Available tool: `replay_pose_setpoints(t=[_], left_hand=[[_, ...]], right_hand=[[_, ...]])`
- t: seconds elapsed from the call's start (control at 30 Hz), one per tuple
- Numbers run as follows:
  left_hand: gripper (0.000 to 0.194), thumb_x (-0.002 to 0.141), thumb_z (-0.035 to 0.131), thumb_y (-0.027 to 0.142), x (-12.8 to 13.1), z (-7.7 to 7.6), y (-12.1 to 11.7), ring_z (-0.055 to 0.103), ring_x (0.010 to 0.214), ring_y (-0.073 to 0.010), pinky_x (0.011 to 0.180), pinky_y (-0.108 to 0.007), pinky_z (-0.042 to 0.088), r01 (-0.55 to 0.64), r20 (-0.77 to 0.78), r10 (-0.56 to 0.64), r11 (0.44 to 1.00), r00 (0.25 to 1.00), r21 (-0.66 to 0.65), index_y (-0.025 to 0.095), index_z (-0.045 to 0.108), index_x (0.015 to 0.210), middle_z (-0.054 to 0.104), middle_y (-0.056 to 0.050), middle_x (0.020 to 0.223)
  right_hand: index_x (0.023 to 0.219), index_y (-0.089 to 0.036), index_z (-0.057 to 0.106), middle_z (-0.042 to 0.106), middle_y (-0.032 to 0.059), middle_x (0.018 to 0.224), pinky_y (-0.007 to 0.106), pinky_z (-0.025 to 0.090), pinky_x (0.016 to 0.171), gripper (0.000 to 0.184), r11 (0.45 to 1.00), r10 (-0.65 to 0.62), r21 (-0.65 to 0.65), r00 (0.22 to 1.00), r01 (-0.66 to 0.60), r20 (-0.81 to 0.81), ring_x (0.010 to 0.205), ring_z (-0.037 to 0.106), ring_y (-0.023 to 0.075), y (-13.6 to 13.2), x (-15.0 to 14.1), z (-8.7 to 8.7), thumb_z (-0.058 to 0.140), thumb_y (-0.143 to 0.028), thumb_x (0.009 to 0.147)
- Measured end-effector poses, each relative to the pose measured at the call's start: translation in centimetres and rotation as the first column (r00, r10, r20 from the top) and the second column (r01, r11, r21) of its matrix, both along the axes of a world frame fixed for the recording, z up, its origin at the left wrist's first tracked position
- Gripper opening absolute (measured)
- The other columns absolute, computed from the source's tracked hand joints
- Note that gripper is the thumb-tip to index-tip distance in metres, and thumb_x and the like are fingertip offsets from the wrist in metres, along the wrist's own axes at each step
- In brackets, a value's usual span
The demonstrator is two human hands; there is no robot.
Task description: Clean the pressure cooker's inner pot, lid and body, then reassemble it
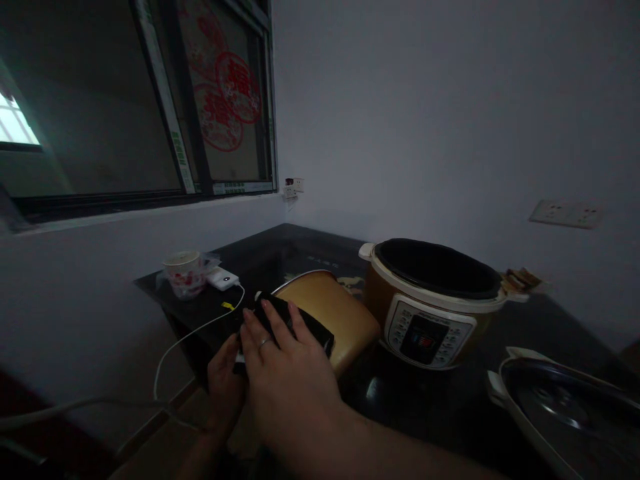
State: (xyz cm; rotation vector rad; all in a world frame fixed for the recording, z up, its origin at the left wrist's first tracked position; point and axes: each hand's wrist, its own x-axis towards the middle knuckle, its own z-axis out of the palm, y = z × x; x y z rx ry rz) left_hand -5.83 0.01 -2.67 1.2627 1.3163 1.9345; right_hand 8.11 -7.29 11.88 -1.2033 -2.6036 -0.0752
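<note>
While the right hand (pixel 290 373) lies with its fingers slightly spread over the black item (pixel 313 327), the left hand (pixel 225 373) is at that item's left end, its grip too hidden to tell. The item's long axis slants from far left to near right, crossing in front of the tilted golden pot (pixel 345 313). That pot lies just to the right of both hands, left of the cooker (pixel 430 333), with the right hand nearer to it.
</note>
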Motion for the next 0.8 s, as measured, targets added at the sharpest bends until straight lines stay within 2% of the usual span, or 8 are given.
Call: replay_pose_setpoints(t=[0.17, 0.3, 0.4, 0.47, 0.53, 0.57, 0.63, 0.8], left_hand=[[0.040, 0.075, 0.060, 0.058, 0.2, -0.7, 0.1, 0.060, 0.064, -0.0188, 0.058, -0.028, 0.051, 0.135, 0.086, -0.134, 0.991, 0.987, -0.013, 0.018, 0.066, 0.074, 0.067, -0.004, 0.069], [0.051, 0.065, 0.066, 0.068, 0.3, -1.0, -0.2, 0.060, 0.061, -0.0179, 0.055, -0.027, 0.049, 0.081, 0.239, -0.069, 0.996, 0.969, -0.041, 0.018, 0.065, 0.077, 0.067, -0.003, 0.069], [0.059, 0.062, 0.062, 0.074, 0.2, -0.8, -0.4, 0.060, 0.062, -0.0185, 0.055, -0.027, 0.049, 0.064, 0.192, -0.051, 0.996, 0.980, -0.067, 0.017, 0.065, 0.079, 0.067, -0.004, 0.070], [0.061, 0.062, 0.061, 0.076, 0.1, -0.6, -0.5, 0.060, 0.061, -0.0184, 0.055, -0.027, 0.049, 0.067, 0.161, -0.055, 0.996, 0.985, -0.066, 0.017, 0.065, 0.078, 0.067, -0.003, 0.069], [0.062, 0.058, 0.063, 0.076, 0.0, -0.5, -0.5, 0.060, 0.062, -0.0184, 0.056, -0.028, 0.049, 0.070, 0.195, -0.055, 0.995, 0.979, -0.069, 0.018, 0.065, 0.079, 0.067, -0.003, 0.069], [0.062, 0.056, 0.065, 0.076, 0.0, -0.5, -0.6, 0.061, 0.063, -0.0185, 0.056, -0.028, 0.050, 0.071, 0.224, -0.054, 0.995, 0.973, -0.071, 0.018, 0.065, 0.079, 0.068, -0.003, 0.070], [0.062, 0.053, 0.068, 0.075, -0.2, -0.2, -0.8, 0.061, 0.062, -0.0179, 0.054, -0.027, 0.049, 0.087, 0.261, -0.064, 0.993, 0.963, -0.077, 0.018, 0.065, 0.079, 0.068, -0.002, 0.070], [0.056, 0.049, 0.073, 0.070, -0.3, 1.4, -1.2, 0.052, 0.048, -0.0136, 0.044, -0.025, 0.044, 0.206, 0.282, -0.174, 0.974, 0.944, -0.089, 0.018, 0.062, 0.065, 0.062, 0.001, 0.056]], right_hand=[[0.139, -0.011, 0.044, 0.035, 0.0069, 0.150, 0.051, 0.020, 0.115, 0.049, 0.997, -0.078, 0.006, 0.985, 0.080, -0.154, 0.142, 0.024, 0.0284, 0.5, 2.6, 1.1, 0.042, -0.027, 0.092], [0.137, -0.019, 0.047, 0.039, 0.0038, 0.148, 0.044, 0.023, 0.115, 0.049, 0.975, -0.224, -0.110, 0.877, 0.195, -0.424, 0.139, 0.033, 0.0229, 2.5, 6.6, 1.3, 0.045, -0.026, 0.089], [0.126, -0.021, 0.059, 0.052, 0.0036, 0.139, 0.041, 0.030, 0.110, 0.042, 0.930, -0.351, -0.337, 0.620, 0.145, -0.702, 0.130, 0.046, 0.0213, 4.9, 9.7, -0.3, 0.047, -0.026, 0.087], [0.111, -0.022, 0.068, 0.067, 0.0024, 0.121, 0.039, 0.037, 0.103, 0.033, 0.856, -0.492, -0.516, 0.337, 0.021, -0.803, 0.116, 0.057, 0.0227, 6.4, 11.3, -2.2, 0.053, -0.029, 0.082], [0.093, -0.021, 0.073, 0.074, 0.0008, 0.097, 0.033, 0.042, 0.092, 0.023, 0.749, -0.653, -0.648, 0.015, -0.135, -0.757, 0.098, 0.064, 0.0217, 7.2, 12.4, -4.6, 0.064, -0.031, 0.074], [0.086, -0.020, 0.072, 0.075, 0.0003, 0.087, 0.031, 0.044, 0.086, 0.019, 0.718, -0.693, -0.674, -0.075, -0.174, -0.717, 0.090, 0.065, 0.0206, 7.4, 12.6, -5.8, 0.066, -0.032, 0.072], [0.074, -0.019, 0.069, 0.072, 0.0008, 0.072, 0.028, 0.046, 0.075, 0.015, 0.674, -0.738, -0.702, -0.175, -0.229, -0.652, 0.077, 0.065, 0.0190, 7.3, 12.7, -8.2, 0.064, -0.033, 0.070], [0.061, -0.019, 0.060, 0.065, 0.0016, 0.056, 0.028, 0.046, 0.064, 0.016, 0.605, -0.795, -0.687, -0.260, -0.401, -0.548, 0.060, 0.061, 0.0168, 6.6, 12.0, -11.7, 0.054, -0.029, 0.072]])
